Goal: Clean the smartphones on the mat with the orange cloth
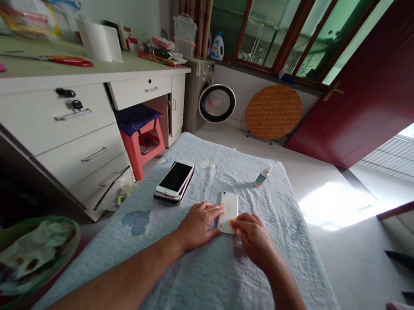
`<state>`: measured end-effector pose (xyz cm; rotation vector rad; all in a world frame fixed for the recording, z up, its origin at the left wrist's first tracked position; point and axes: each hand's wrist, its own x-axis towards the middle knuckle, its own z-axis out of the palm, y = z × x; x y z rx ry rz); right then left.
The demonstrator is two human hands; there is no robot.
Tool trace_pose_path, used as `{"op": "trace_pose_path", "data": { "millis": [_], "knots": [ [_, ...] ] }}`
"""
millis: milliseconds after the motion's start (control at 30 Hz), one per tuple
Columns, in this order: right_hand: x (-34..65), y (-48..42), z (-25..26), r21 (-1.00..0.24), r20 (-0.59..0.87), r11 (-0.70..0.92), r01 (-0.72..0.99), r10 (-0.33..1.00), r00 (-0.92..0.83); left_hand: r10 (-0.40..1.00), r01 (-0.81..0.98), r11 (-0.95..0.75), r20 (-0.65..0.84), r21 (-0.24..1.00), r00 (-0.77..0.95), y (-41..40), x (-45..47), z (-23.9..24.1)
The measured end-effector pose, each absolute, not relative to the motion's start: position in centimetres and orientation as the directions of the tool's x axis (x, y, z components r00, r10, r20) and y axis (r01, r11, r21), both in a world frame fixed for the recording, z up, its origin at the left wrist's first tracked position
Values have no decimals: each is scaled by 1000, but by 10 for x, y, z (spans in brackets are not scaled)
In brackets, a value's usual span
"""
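The left hand touches 1 white phone; the right hand holds an orange piece against it.

both forearms and both hands are bare

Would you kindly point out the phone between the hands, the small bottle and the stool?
Phone (229, 208): head view, on its white back.
Bottle (261, 177): head view, on its body.
Stool (135, 154): head view, on its nearest leg.
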<state>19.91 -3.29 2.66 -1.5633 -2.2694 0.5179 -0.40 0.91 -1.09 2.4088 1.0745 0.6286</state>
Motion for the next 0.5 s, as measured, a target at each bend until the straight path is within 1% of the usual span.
{"op": "trace_pose_path", "data": {
  "millis": [167, 400, 500],
  "knots": [
    [197, -27, 21, -437, 90, 333, 836, 940, -328, 773, 578, -603, 223, 550, 594, 9, -4, -10],
    [186, -17, 13, -337, 77, 296, 894, 955, -287, 776, 558, -592, 226, 582, 588, 10, -4, -10],
    [182, -18, 18, -338, 81, 323, 884, 946, -314, 771, 541, -593, 227, 597, 594, 10, -4, -10]
  ]
}}
